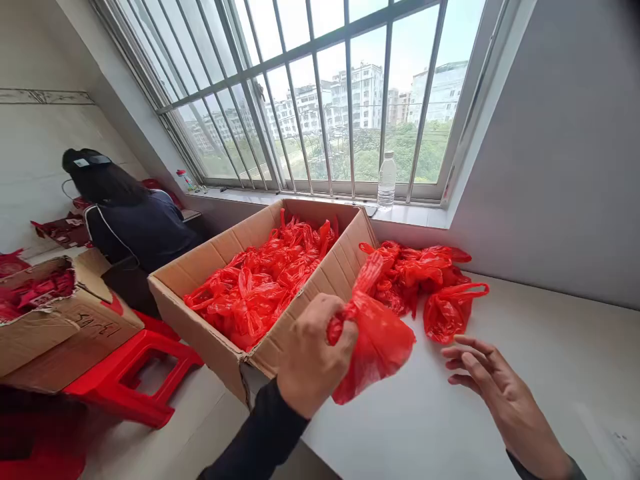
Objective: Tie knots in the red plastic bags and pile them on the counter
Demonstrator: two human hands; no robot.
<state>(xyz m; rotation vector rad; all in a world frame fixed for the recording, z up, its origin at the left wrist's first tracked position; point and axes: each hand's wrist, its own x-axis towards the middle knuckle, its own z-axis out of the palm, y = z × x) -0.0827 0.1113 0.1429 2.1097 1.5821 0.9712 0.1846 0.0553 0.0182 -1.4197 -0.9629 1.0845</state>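
My left hand (317, 350) grips a red plastic bag (377, 340) by its gathered neck, holding it in front of the near wall of a large cardboard box (195, 267). The bag bulges, but what it contains cannot be made out. To the right, my right hand (493, 387) hangs over the white table with its fingers apart and nothing in them. Just beyond its fingertips sits another red plastic bag (447, 313) with looped handles. More red bags (415, 267) lie heaped against the box. Inside the box are many knotted red bags (265, 267).
A clear water bottle (387, 180) stands on the windowsill behind the box. On the left, a second cardboard box (100, 327) rests on a red plastic stool (145, 373). A person (133, 207) in dark clothing sits beyond it. The white table (540, 320) meets a grey wall.
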